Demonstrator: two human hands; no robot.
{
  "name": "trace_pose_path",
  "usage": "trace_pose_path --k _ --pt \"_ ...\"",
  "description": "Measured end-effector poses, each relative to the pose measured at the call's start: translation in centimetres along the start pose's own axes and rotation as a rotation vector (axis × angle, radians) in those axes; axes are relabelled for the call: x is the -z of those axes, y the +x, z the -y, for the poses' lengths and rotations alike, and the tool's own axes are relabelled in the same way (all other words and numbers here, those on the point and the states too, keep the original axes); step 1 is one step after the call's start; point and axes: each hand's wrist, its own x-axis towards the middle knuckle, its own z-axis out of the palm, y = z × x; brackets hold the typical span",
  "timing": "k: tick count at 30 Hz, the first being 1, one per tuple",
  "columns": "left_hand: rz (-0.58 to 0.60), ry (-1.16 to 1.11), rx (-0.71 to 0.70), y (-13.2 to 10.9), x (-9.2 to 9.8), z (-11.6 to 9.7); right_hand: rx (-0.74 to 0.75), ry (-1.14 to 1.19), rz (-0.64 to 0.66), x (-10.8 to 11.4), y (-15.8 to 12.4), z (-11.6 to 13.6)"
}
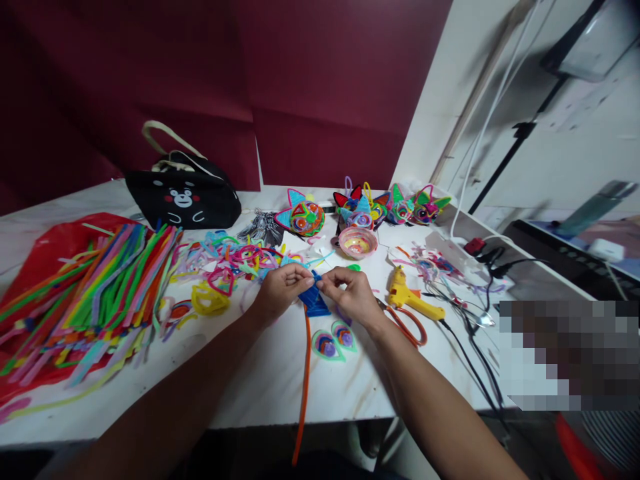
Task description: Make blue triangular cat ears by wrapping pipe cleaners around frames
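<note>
Your left fingers and right fingers are both narrowed, pinching the blue triangular pipe-cleaner piece near its top; it hangs between and below them. Its triangular outline looks formed, but they cover the tip, so you can't tell from here whether the winding is finished. The eye-shaped pieces, lying loose below your fingers on the tabletop, look complete but unattached.

Count one blue piece, two eye-shaped pieces, and one orange pipe cleaner trailing below your fingers; whether it joins the blue piece is unclear. Beyond your fingers are at least five animal-head ornaments, seemingly finished, and one bowl. To their right are one yellow glue gun and one pair of scissors. The pipe-cleaner bundle, far left of them, is too dense to count.
</note>
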Motion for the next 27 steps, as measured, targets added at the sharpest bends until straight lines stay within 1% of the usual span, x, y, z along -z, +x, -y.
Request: trace_pose_path --k 6,12,16,21,24,27 --pt "0.009 0.013 -0.021 0.03 -0.04 0.16 0.032 -0.009 -0.027 -0.13 -0.01 0.03" --pt "0.014 -0.036 0.02 -0.07 -0.28 -0.03 0.011 -0.006 -0.058 -0.32 -0.11 0.33" --pt "-0.012 -0.107 0.052 -0.12 -0.4 0.17 -0.037 0.021 -0.079 -0.56 -0.18 0.43" --pt "-0.007 -0.209 0.125 -0.2 -0.51 -0.03 -0.122 0.123 -0.114 -0.83 -0.17 0.44" --pt "-0.034 -0.201 0.15 -0.27 -0.63 -0.42 -0.154 0.166 -0.106 -0.88 -0.12 0.35" --pt "-0.056 -0.176 0.14 -0.3 -0.72 -0.52 -0.19 0.205 -0.096 -0.94 -0.05 0.17"
